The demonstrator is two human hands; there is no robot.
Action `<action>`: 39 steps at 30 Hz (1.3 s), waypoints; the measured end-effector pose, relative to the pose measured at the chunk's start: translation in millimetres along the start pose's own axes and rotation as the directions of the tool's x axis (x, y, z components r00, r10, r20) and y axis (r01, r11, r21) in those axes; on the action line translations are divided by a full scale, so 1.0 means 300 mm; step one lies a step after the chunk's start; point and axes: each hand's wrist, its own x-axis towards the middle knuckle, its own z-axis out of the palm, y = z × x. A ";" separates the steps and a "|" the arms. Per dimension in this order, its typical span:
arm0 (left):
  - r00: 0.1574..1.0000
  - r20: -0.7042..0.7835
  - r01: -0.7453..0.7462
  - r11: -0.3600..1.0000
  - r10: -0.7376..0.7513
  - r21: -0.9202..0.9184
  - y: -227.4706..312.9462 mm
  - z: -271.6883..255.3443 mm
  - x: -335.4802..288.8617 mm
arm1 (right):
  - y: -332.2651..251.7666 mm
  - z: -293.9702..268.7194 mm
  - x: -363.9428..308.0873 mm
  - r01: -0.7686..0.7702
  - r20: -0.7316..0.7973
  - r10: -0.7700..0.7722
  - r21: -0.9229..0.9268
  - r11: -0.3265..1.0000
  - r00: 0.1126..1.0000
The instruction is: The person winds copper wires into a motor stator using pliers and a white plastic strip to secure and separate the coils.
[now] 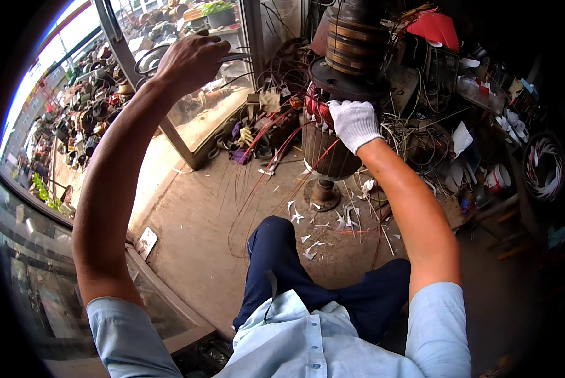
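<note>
My bare left hand (194,61) is raised at the upper left, closed around a pair of scissors (235,57). The blades point right, and the large dark handle loops show on the other side of the hand. In a white knit glove, my right hand (356,124) is closed against the red windings (319,108) of an upright motor rotor (328,151). Whatever its fingertips pinch is hidden. Copper-coloured slip rings (357,47) and a dark disc (348,79) sit above the windings. Long red wires (282,146) trail from the rotor to the left.
The rotor's shaft end (324,192) stands on the concrete floor. White paper scraps (311,251) lie around it. Tangled wire and scrap are heaped at right, with a wire coil (545,167) beyond. A glass door frame (137,75) stands left, with piled motor parts (97,116) outside.
</note>
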 end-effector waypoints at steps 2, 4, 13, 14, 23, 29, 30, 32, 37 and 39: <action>0.997 -0.066 -0.028 0.998 0.032 0.063 -0.004 -0.008 0.050 | -0.011 0.010 0.017 0.002 -0.012 -0.003 -0.036 0.999 1.000; 0.988 -0.147 -0.032 0.998 0.038 0.046 -0.013 0.034 0.104 | -0.028 0.018 0.026 -0.045 0.030 0.047 -0.077 0.996 0.998; 0.993 -0.106 -0.046 0.997 0.053 0.066 0.051 0.090 0.443 | -0.035 0.025 0.044 -0.111 0.270 0.153 -0.164 0.980 0.951; 0.994 -0.081 -0.059 0.991 0.069 0.118 0.018 0.008 0.434 | -0.085 0.010 0.098 -0.082 0.240 0.109 -0.121 0.989 0.965; 0.897 -0.303 -0.283 0.945 0.322 0.167 0.140 -0.017 0.583 | -0.095 0.032 0.111 -0.068 0.296 0.133 -0.221 0.973 0.946; 0.874 -0.375 -0.262 0.949 0.310 0.172 0.151 0.016 0.605 | -0.072 0.059 0.087 -0.068 0.249 0.120 -0.207 0.976 0.961; 0.926 -0.286 -0.225 0.968 0.247 0.107 0.152 0.020 0.603 | -0.062 0.065 0.079 -0.073 0.253 0.121 -0.190 0.979 0.960; 0.914 -0.299 -0.249 0.961 0.275 0.121 0.132 0.032 0.576 | -0.066 0.067 0.073 -0.055 0.258 0.109 -0.209 0.976 0.960; 0.963 -0.173 -0.183 0.974 0.205 0.134 0.057 0.013 0.435 | -0.084 0.038 0.088 -0.048 0.208 0.076 -0.137 0.989 0.975; 0.905 -0.305 -0.265 0.954 0.296 0.142 0.006 0.054 0.338 | -0.053 0.032 0.075 -0.098 0.243 0.109 -0.055 0.994 0.964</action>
